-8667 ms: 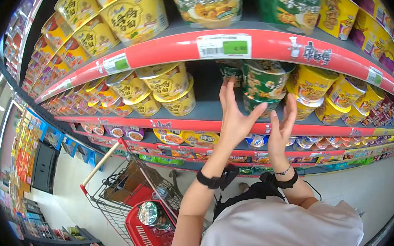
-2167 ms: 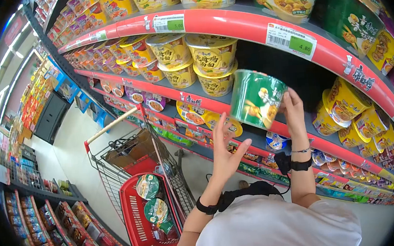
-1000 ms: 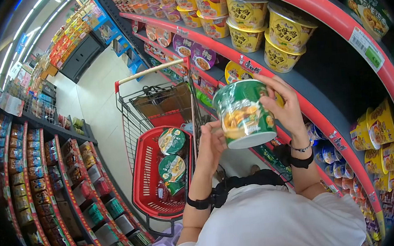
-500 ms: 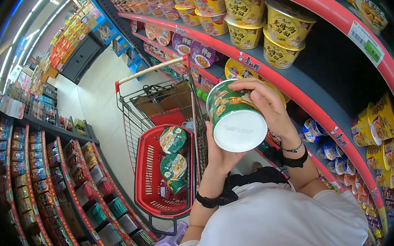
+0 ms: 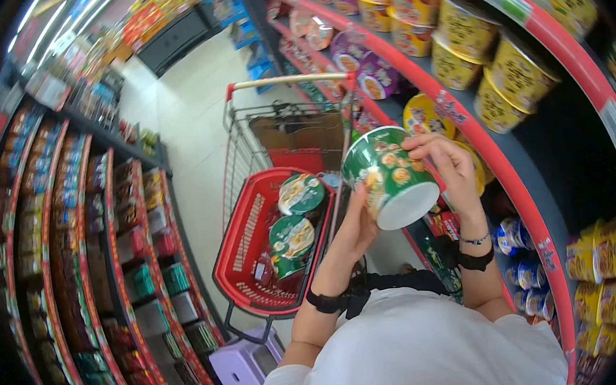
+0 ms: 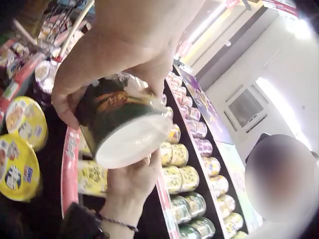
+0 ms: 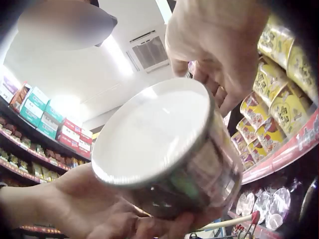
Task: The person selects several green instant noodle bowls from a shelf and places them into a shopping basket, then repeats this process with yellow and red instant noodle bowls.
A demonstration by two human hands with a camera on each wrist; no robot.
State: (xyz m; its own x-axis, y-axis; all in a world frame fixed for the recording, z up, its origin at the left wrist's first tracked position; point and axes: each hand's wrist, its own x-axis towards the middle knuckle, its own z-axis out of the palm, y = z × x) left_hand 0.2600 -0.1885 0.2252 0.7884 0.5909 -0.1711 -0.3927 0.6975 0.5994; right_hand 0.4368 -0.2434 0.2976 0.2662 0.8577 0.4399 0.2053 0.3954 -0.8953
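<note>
Both hands hold a green instant noodle tub in front of the body, tilted so that its plain white base faces toward the person. My left hand supports it from the lower left, fingers curled round its side in the left wrist view. On the opposite side, my right hand grips the tub near the upper edge with bent fingers. Below and to the left, a red shopping basket contains two green-lidded noodle tubs and a dark red packet.
The basket rests on a metal shopping cart. Close on the right, a shelf carries yellow noodle tubs. Snack shelves line the left side, and a purple stool stands by the cart.
The green tub has come off the shelf into both hands and been tipped, base outward. A second green-lidded tub has appeared in the basket. The head view has swung left toward the cart.
</note>
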